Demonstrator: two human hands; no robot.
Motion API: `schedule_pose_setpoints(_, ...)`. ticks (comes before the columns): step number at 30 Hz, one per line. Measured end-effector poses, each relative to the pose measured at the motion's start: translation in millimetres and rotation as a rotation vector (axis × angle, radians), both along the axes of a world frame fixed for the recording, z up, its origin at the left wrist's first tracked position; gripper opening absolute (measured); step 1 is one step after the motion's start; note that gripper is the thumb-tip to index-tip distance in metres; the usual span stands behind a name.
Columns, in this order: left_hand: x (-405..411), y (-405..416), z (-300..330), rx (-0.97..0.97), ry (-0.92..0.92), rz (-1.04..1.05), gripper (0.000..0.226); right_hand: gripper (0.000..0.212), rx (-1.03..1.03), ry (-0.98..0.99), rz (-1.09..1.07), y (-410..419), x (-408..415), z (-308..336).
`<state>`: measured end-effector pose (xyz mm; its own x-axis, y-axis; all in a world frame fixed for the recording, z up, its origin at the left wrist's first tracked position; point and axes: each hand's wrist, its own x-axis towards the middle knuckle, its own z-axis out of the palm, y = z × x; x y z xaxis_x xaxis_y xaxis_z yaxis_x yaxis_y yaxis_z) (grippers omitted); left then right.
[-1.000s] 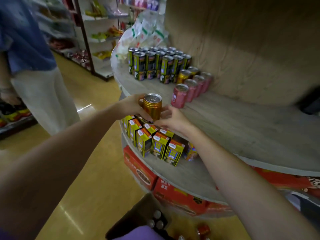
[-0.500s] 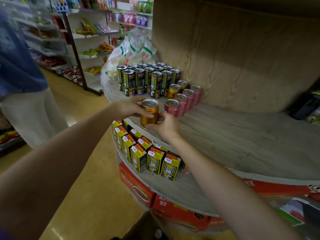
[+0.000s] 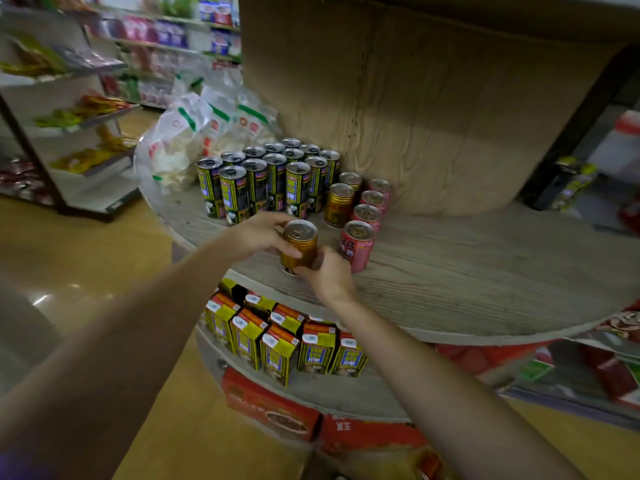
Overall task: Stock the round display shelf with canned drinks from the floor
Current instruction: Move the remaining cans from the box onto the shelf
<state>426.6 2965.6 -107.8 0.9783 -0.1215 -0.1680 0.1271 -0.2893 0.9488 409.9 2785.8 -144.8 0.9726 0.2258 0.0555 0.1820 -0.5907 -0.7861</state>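
Observation:
A gold can [image 3: 300, 244] stands tilted slightly at the front edge of the round wooden shelf [image 3: 467, 271]. My left hand [image 3: 261, 233] grips it from the left, thumb across its front. My right hand [image 3: 329, 275] holds its lower right side. Behind it stand another gold can [image 3: 340, 204], a row of pink cans [image 3: 358, 244] and a block of several black-and-yellow cans [image 3: 266, 181].
White snack bags [image 3: 194, 136] lie at the shelf's left back. Yellow drink cartons [image 3: 277, 344] fill the tier below, with red boxes [image 3: 273, 407] under them. The wooden core wall [image 3: 433, 109] rises behind. Store shelving [image 3: 69, 109] stands at left across the floor.
Both hands carried the gold can up and forward from below the rim onto the shelf's front edge. The person at left has left the view.

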Motion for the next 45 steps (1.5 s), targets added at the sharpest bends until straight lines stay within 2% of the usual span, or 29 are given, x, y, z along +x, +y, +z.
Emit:
schedule_pose_setpoints(5, 25, 16, -6, -0.097, 0.046, -0.128, 0.062, 0.032, -0.048, -0.035, -0.146, 17, 9, -12)
schedule_pose_setpoints(9, 40, 30, -2, -0.009, 0.086, -0.237, 0.063, 0.031, -0.063, -0.046, -0.177, 24, 10, -14)
schedule_pose_setpoints(13, 47, 36, 4, 0.008, 0.093, -0.247, 0.058, 0.042, -0.078, -0.014, -0.211, 33, 16, -15)
schedule_pose_setpoints(16, 54, 34, 5, 0.026, 0.052, -0.324, 0.063, 0.055, -0.097, -0.027, -0.227, 38, 18, -15)
schedule_pose_setpoints(20, 64, 26, 6, 0.070, -0.018, -0.367, 0.061, 0.060, -0.121, -0.019, -0.245, 39, 24, -11)
schedule_pose_setpoints(23, 73, 24, 6, 0.121, -0.037, -0.410, 0.064, 0.048, -0.130, -0.019, -0.241, 38, 31, -8)
schedule_pose_setpoints(26, 82, 23, 11, 0.293, -0.067, -0.452, 0.070, 0.034, -0.136, -0.028, -0.263, 40, 34, -6)
schedule_pose_setpoints(29, 92, 19, 15, 0.487, -0.107, -0.389, 0.086, 0.032, -0.135, -0.055, -0.299, 46, 36, -5)
schedule_pose_setpoints(31, 99, 17, 13, 0.524, -0.110, -0.341, 0.085, 0.033, -0.117, -0.061, -0.323, 50, 37, -5)
schedule_pose_setpoints(34, 101, 11, 3, 0.410, -0.127, -0.227, 0.065, 0.026, -0.088, -0.070, -0.397, 52, 41, -4)
schedule_pose_setpoints(38, 99, -5, -10, 0.186, -0.165, -0.073, 0.058, 0.024, -0.034, -0.067, -0.502, 48, 44, -1)
schedule_pose_setpoints(42, 108, -14, -12, 0.202, -0.201, -0.070, 0.055, 0.025, -0.023, -0.025, -0.481, 48, 45, -2)
schedule_pose_setpoints(45, 116, -21, -12, 0.310, -0.214, -0.057, 0.060, 0.029, -0.021, 0.012, -0.441, 51, 47, -7)
